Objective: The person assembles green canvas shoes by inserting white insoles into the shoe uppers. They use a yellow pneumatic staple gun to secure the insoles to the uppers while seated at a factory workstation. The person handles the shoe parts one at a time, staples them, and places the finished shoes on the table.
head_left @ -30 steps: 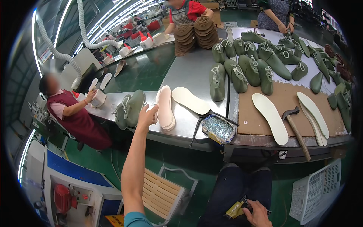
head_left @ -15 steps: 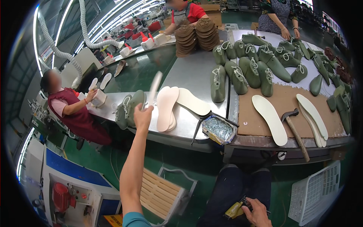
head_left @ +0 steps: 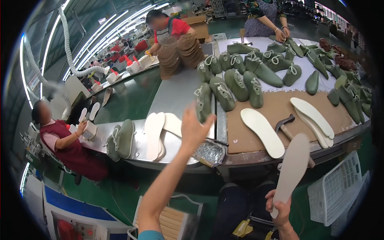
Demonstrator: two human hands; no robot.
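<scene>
Head view: right hand (head_left: pixel 282 210) fingers clamp flat grey insole board (head_left: pixel 293 170), long axis up-right; left hand (head_left: pixel 195 128) released, empty, raised over steel tabletop (head_left: pixel 176 96) near cream insoles (head_left: pixel 155 134).

Few things of that kind show here. A brown cardboard box (head_left: pixel 201 25) stands at the far end of the desk, behind the person in the red top, squarish, plain, its front face bare as far as one can tell; on the far left wall a small pale rectangular sign (head_left: pixel 33 83) with a touch of red hangs beside the ribbed white hose, too blurred to make out further; near the bottom, between the seated person's knees, a small yellow and black package or tag (head_left: pixel 243 229) lies low, its shape unclear; no screens can be made out anywhere.
</scene>
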